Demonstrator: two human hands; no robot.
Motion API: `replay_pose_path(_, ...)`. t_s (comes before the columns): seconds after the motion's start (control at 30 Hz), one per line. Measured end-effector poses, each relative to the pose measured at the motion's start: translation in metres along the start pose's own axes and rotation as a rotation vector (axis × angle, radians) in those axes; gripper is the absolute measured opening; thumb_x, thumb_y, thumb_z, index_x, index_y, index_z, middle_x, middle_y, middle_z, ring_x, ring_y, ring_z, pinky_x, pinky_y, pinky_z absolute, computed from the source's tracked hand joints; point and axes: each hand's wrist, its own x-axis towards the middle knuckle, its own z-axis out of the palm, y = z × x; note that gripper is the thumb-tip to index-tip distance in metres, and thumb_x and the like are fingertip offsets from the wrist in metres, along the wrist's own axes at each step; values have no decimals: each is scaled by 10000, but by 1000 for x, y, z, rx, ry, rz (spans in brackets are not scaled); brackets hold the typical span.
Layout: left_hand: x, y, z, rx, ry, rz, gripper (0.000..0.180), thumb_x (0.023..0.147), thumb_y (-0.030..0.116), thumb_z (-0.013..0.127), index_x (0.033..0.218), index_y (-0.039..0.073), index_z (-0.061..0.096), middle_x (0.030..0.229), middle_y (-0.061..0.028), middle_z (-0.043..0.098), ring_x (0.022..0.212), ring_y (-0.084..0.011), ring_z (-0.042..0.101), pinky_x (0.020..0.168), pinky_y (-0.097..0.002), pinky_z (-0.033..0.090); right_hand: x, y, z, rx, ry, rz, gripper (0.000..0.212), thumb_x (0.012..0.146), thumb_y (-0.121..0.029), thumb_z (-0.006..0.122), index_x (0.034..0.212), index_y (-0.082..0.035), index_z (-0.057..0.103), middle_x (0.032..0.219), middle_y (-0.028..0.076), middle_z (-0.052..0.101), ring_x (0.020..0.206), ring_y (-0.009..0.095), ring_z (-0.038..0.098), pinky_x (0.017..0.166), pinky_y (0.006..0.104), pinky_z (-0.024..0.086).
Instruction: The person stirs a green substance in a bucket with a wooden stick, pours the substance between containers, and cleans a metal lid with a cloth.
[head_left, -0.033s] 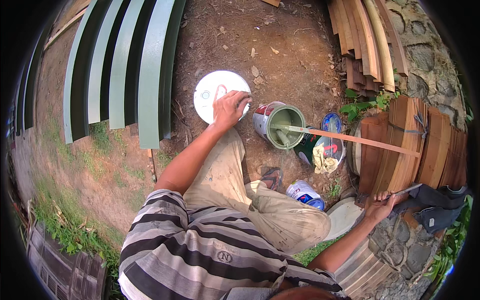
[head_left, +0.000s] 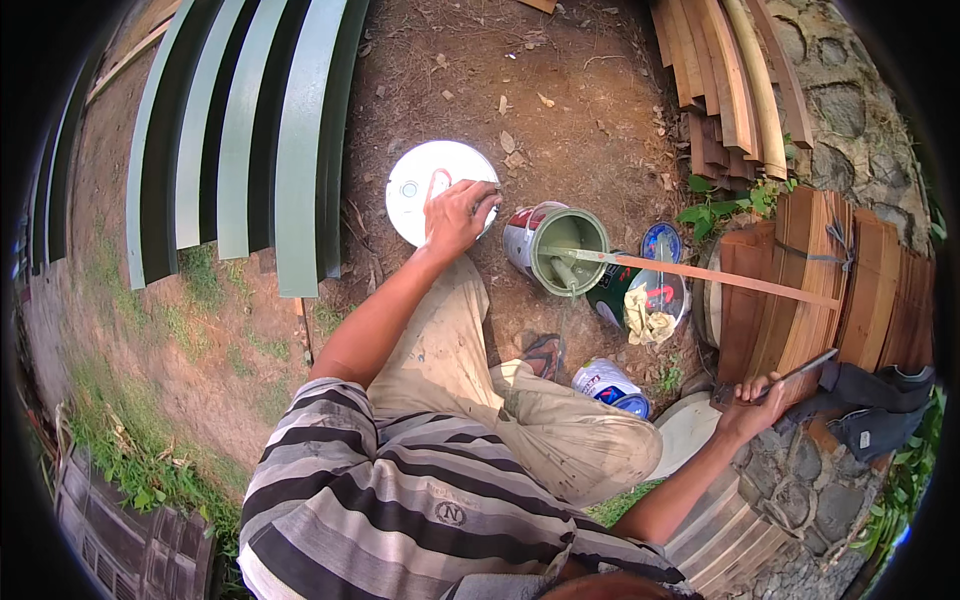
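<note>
ground: bare dirt [head_left: 560, 90] | left: grass [head_left: 130, 440] | right: stone wall [head_left: 850, 70] | daylight

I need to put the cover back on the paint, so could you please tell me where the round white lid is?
In the head view, the white lid lies on the bare dirt under the left hand, between the green painted planks and the open paint can.

Your left hand [head_left: 455, 215] covers the right edge of the white lid [head_left: 425, 185], so you can't see what the fingers grip there. The thin tool [head_left: 800, 372] in your right hand [head_left: 750, 400] is too small to identify, and the green painted boards [head_left: 250, 130] get cut off at the top.
</note>
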Motion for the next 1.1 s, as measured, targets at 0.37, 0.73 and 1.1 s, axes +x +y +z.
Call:
replay_pose_path(0.37, -1, -5, 8, -9, -5, 120, 141, 927, 264, 779, 1002, 148, 808, 983, -43, 786, 892, -231, 754, 745, -373, 566, -198, 132, 219, -798, -746, -374, 245, 1120, -276, 532, 1046, -46, 572, 673, 112, 549, 533, 252, 532, 540, 357, 387)
replay_pose_path(0.73, 1, -3, 3, 8, -33, 157, 141, 897, 247, 790, 1021, 192, 828, 959, -25, 782, 898, -212, 747, 733, -367, 576, -210, 176, 297, -1197, -831, -416, 266, 1095, -290, 558, 1089, -25, 584, 822, 250, 704, 731, 492, 677, 626, 560, 487)
replay_pose_path(1.1, 1, -5, 8, 14, -27, 217, 105, 887, 206, 792, 980, 162, 816, 941, -16, 787, 922, -192, 752, 723, -362, 576, -214, 170, 295, -1135, -838, -438, 259, 1092, -289, 552, 1073, -31, 567, 731, 277, 671, 673, 495, 671, 601, 614, 460)
